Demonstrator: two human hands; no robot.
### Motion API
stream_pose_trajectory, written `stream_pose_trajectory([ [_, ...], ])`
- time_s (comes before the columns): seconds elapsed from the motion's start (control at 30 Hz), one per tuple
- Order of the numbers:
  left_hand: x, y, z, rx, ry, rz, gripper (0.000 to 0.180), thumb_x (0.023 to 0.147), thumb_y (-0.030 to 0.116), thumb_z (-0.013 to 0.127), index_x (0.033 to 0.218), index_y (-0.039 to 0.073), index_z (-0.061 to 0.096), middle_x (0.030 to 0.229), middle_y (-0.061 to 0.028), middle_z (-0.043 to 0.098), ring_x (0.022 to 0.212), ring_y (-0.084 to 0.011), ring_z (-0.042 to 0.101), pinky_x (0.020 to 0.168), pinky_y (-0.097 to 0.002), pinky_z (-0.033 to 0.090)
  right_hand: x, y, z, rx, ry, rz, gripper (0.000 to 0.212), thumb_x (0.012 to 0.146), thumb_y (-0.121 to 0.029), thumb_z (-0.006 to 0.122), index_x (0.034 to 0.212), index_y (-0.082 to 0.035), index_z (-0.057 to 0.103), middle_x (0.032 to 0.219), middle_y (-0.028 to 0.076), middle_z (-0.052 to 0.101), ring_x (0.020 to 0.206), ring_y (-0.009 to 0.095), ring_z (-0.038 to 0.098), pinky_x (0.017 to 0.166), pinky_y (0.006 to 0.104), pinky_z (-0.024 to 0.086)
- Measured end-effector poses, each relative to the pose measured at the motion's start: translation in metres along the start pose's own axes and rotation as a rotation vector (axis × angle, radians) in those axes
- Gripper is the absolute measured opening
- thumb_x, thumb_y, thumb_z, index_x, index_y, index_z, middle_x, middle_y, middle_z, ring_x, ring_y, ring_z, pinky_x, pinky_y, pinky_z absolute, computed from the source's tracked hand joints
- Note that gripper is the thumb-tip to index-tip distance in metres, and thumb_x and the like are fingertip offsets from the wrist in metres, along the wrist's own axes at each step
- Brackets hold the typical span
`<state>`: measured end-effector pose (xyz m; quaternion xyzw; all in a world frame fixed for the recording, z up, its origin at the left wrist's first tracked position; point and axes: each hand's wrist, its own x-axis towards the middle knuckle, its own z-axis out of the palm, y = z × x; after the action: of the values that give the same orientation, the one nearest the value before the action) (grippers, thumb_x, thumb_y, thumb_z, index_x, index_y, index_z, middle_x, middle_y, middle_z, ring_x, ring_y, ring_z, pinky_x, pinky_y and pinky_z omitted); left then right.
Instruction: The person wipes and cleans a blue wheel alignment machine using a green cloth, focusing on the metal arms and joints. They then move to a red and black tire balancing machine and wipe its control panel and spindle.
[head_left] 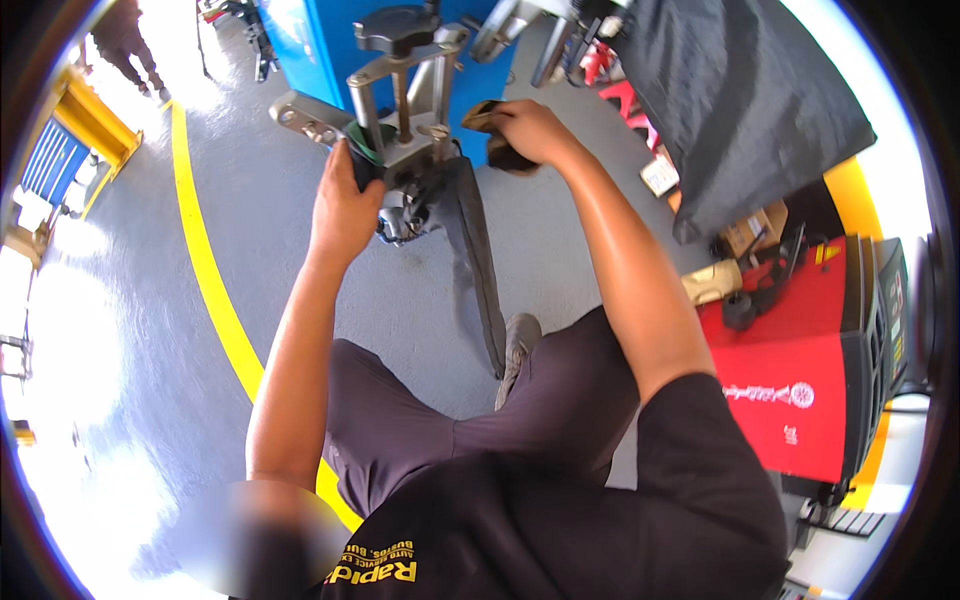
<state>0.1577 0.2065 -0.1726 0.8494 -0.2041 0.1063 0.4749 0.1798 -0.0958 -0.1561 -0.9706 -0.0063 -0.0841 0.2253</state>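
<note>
Ahead of me stands a metal clamp device (403, 100) with a black knob, silver rods and a threaded spindle. My left hand (345, 215) is closed at its left side, around a dark piece with a green edge (368, 150); the fingers behind it are hidden. My right hand (535, 132) is to the right of the device, apart from it, closed on a brown and dark rag (508, 155). A long black strip (472, 265), which looks like fabric, hangs from the device toward the floor near my shoe (518, 350).
A blue cabinet (315, 45) stands behind the device. To my right are a black cover (745, 100), a cardboard box (755, 230) and a red machine (790, 390) with tools on top. A yellow line (205, 260) crosses the grey floor at left. Another person (125, 45) is far left.
</note>
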Motion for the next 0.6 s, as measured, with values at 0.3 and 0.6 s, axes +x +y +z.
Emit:
stream_pose_trajectory([
  [0.3, -0.001, -0.035, -0.003, -0.037, -0.007, -0.022, 0.056, 0.084, 0.009, 0.067, 0.135, -0.006, 0.048, 0.126, -0.0314, 0.059, 0.122, -0.0465, 0.057, 0.101, -0.0502, 0.047, 0.022, -0.049, 0.022, 0.419, 0.066, -0.253, 0.034, 0.105, -0.017, 0.055, 0.135, -0.004, 0.064, 0.129, 0.016, 0.070, 0.118, 0.028, 0.064, 0.104, 0.0347, 0.045],
  [0.6, -0.010, 0.000, -0.009, 0.015, -0.029, -0.024, 0.055, 0.082, 0.009, 0.064, 0.131, -0.006, 0.044, 0.123, -0.0290, 0.054, 0.119, -0.0468, 0.051, 0.105, -0.0517, 0.041, 0.011, -0.039, 0.028, 0.477, 0.044, -0.094, 0.028, 0.101, -0.008, 0.055, 0.124, -0.003, 0.069, 0.120, 0.018, 0.071, 0.117, 0.032, 0.066, 0.103, 0.0353, 0.047],
])
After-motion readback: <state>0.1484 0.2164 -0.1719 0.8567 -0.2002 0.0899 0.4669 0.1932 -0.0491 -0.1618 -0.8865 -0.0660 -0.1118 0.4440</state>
